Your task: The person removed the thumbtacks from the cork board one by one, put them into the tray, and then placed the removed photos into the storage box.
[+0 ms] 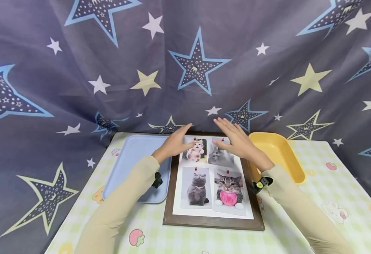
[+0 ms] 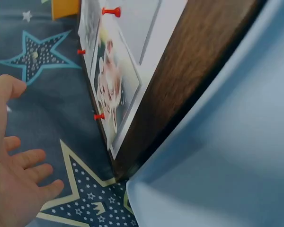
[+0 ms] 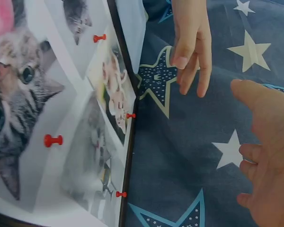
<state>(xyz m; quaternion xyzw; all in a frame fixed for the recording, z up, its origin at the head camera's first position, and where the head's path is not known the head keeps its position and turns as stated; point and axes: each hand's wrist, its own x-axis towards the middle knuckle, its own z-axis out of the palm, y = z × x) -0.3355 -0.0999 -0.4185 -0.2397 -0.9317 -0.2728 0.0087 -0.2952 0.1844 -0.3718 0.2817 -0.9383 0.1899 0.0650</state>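
Note:
A brown-framed white board (image 1: pixel 214 221) lies on the table, holding several cat photos, each fixed by a red pushpin (image 1: pixel 227 171). Among them are a grey cat photo (image 1: pixel 199 188) and a tabby photo with a pink ball (image 1: pixel 230 194). Above the board's upper left part hovers my left hand (image 1: pixel 176 142), fingers extended and nothing held. My right hand (image 1: pixel 234 139) is raised over the upper right part, its fingers straight and holding nothing. In both wrist views the hands stay apart from the board and from each other.
To the left of the board lies a light blue tray (image 1: pixel 134 155). A yellow tray (image 1: pixel 280 151) stands at its right. Behind the table hangs a dark curtain (image 1: pixel 125 102) with stars. The tabletop wears a green checked cloth (image 1: pixel 318 197).

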